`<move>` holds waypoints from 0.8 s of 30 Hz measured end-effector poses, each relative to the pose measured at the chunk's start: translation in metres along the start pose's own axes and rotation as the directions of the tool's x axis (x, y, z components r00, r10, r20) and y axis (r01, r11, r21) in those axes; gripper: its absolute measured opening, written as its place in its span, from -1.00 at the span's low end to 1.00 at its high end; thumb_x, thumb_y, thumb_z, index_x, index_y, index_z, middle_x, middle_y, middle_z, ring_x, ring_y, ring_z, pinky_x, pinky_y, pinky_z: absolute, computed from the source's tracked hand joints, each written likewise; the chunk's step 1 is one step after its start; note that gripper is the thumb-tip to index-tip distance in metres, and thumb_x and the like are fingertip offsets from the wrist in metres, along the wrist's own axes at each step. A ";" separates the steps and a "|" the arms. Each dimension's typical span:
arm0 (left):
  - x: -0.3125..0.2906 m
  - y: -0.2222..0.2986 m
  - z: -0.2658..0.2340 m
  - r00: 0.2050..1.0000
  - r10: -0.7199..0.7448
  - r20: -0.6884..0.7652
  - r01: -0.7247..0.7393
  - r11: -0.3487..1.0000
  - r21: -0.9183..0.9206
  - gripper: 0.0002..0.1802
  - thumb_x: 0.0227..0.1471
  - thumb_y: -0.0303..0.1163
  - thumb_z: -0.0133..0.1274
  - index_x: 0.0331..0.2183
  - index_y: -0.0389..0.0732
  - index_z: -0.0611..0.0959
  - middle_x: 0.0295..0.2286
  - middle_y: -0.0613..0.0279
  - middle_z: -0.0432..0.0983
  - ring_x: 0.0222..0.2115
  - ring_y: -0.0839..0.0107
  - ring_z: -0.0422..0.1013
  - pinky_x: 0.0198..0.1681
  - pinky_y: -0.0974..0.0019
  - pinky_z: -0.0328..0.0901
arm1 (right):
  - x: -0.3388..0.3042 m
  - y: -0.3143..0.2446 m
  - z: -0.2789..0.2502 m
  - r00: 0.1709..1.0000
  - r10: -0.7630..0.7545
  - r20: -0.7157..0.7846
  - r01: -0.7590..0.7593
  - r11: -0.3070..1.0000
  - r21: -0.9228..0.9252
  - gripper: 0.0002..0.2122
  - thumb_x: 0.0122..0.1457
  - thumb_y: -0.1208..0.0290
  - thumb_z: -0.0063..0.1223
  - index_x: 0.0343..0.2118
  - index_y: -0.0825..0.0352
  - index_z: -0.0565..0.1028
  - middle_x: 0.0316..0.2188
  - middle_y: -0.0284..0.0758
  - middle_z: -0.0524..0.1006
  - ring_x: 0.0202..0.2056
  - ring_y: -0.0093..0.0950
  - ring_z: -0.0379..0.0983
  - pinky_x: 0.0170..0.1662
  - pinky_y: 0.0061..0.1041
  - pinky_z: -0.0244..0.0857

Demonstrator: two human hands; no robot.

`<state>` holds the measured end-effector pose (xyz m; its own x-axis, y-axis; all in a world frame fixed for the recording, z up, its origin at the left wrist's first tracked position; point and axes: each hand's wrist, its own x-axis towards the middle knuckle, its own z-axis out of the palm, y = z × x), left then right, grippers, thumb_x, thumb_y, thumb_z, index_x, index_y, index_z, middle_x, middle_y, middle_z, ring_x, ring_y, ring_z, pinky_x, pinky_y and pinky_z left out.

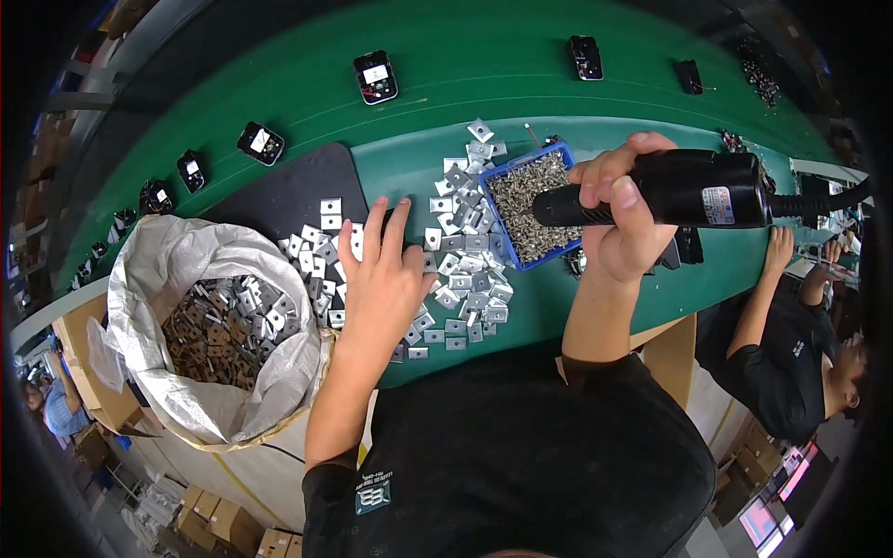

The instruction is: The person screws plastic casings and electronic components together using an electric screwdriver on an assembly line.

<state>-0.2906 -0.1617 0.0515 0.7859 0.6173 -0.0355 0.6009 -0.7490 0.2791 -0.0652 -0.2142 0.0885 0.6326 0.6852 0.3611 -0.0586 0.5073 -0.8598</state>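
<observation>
My left hand (379,290) is spread over small square silver metal plates (326,249), each with a centre hole. Nothing shows in its fingers, though the palm side is hidden. More loose plates (476,279) lie scattered to its right on the green surface. My right hand (621,223) wraps round a black electric screwdriver (698,181), tilted nearly level with its cable leaving to the right. The tool's front end is over a blue tray (499,223) heaped with small screws (528,191). Its bit cannot be made out.
A white woven sack (139,316) full of metal plates stands at the left, near a cardboard box (84,358). Black device housings (375,77) sit along the green conveyor belt (465,56) at the back. A co-worker (781,358) sits at the right.
</observation>
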 end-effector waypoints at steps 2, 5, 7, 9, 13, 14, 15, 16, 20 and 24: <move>0.001 -0.002 0.000 1.000 0.001 0.030 -0.002 1.000 0.018 -0.66 -0.41 -0.27 0.34 -0.49 -0.19 0.60 0.08 0.15 0.22 0.16 0.11 0.04 0.12 -0.19 -0.11 | 0.000 0.001 0.003 0.999 0.000 -0.039 0.003 0.998 0.057 -0.61 -0.05 0.54 0.17 -0.15 0.49 0.32 -0.62 -0.28 0.44 -0.60 -0.53 0.35 -0.35 -0.43 0.40; 0.002 0.000 -0.001 0.999 0.037 0.022 -0.038 0.999 0.025 -0.73 -0.37 -0.30 0.30 -0.54 -0.18 0.58 0.05 0.14 0.26 0.16 0.12 0.05 0.14 -0.19 -0.13 | 0.000 0.001 0.004 1.000 -0.006 -0.030 0.008 0.998 0.067 -0.62 -0.05 0.55 0.17 -0.15 0.48 0.32 -0.61 -0.28 0.44 -0.59 -0.53 0.35 -0.35 -0.43 0.40; -0.001 0.002 -0.002 0.996 0.032 -0.079 -0.037 0.997 -0.065 -0.83 -0.32 -0.40 0.16 -0.55 -0.20 0.54 -0.03 0.14 0.33 0.13 0.11 0.11 0.12 -0.16 -0.10 | -0.001 -0.001 0.004 0.999 -0.005 -0.041 0.007 0.997 0.071 -0.62 -0.05 0.56 0.16 -0.15 0.49 0.32 -0.61 -0.28 0.43 -0.59 -0.53 0.35 -0.35 -0.43 0.40; -0.007 0.003 -0.006 0.990 0.008 -0.143 -0.033 0.985 -0.170 -0.86 -0.33 -0.44 0.10 -0.55 -0.21 0.52 -0.11 0.12 0.38 0.05 0.10 0.19 0.08 -0.10 -0.04 | 0.000 -0.002 0.001 0.999 -0.005 -0.045 0.008 0.998 0.061 -0.62 -0.05 0.55 0.16 -0.15 0.49 0.32 -0.61 -0.28 0.43 -0.59 -0.53 0.35 -0.35 -0.43 0.40; -0.032 -0.010 -0.001 0.964 -0.016 -0.264 -0.097 0.907 -0.409 -0.85 -0.38 -0.48 0.02 -0.57 -0.25 0.46 -0.31 0.12 0.44 -0.23 0.12 0.38 -0.13 0.07 0.20 | 0.001 -0.001 -0.002 0.998 -0.004 -0.059 0.005 1.000 0.019 -0.60 -0.05 0.51 0.16 -0.14 0.48 0.30 -0.61 -0.30 0.41 -0.58 -0.53 0.35 -0.35 -0.42 0.40; -0.035 -0.012 0.001 0.953 -0.031 -0.303 -0.111 0.891 -0.440 -0.86 -0.33 -0.53 0.04 -0.53 -0.29 0.50 -0.38 0.11 0.45 -0.36 0.13 0.38 -0.28 0.19 0.27 | 0.001 -0.001 -0.002 0.999 -0.007 -0.053 0.006 1.000 -0.006 -0.60 -0.04 0.48 0.16 -0.14 0.48 0.30 -0.62 -0.31 0.40 -0.58 -0.53 0.34 -0.35 -0.41 0.40; -0.039 -0.014 0.003 0.953 -0.037 -0.302 -0.103 0.894 -0.436 -0.86 -0.33 -0.53 0.04 -0.53 -0.29 0.50 -0.38 0.11 0.45 -0.36 0.13 0.38 -0.28 0.19 0.27 | 0.001 -0.001 -0.002 0.999 -0.002 -0.049 0.002 1.000 0.002 -0.60 -0.04 0.48 0.16 -0.14 0.48 0.30 -0.62 -0.31 0.40 -0.58 -0.53 0.34 -0.35 -0.41 0.40; -0.044 -0.015 0.005 0.944 -0.126 -0.306 -0.034 0.883 -0.468 -0.84 -0.29 -0.56 0.05 -0.48 -0.29 0.54 -0.38 0.10 0.44 -0.38 0.15 0.39 -0.31 0.22 0.28 | 0.001 0.000 -0.002 0.999 -0.007 -0.039 0.007 1.000 -0.004 -0.60 -0.04 0.48 0.15 -0.14 0.47 0.30 -0.62 -0.31 0.40 -0.59 -0.53 0.34 -0.35 -0.41 0.39; -0.045 -0.018 0.003 0.879 -0.377 -0.291 0.175 0.823 -0.540 -0.80 -0.16 -0.59 0.13 -0.35 -0.26 0.65 -0.42 0.11 0.48 -0.51 0.31 0.42 -0.42 0.35 0.32 | 0.001 0.003 -0.001 1.000 -0.005 -0.019 0.005 1.000 -0.020 -0.61 -0.03 0.46 0.14 -0.13 0.46 0.31 -0.62 -0.32 0.40 -0.59 -0.53 0.35 -0.35 -0.39 0.38; -0.033 -0.024 0.001 0.830 -0.492 -0.263 0.267 0.764 -0.587 -0.82 -0.17 -0.55 0.18 -0.37 -0.27 0.66 -0.46 0.16 0.54 -0.57 0.39 0.44 -0.46 0.40 0.34 | 0.002 0.001 0.001 1.000 -0.002 -0.005 0.002 1.000 -0.021 -0.61 -0.03 0.46 0.15 -0.14 0.46 0.31 -0.63 -0.32 0.40 -0.59 -0.53 0.35 -0.35 -0.39 0.38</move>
<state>-0.3306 -0.1641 0.0448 0.3182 0.9441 0.0860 0.5835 -0.2665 0.7672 -0.0646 -0.2120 0.0887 0.6367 0.6814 0.3610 -0.0415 0.4977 -0.8663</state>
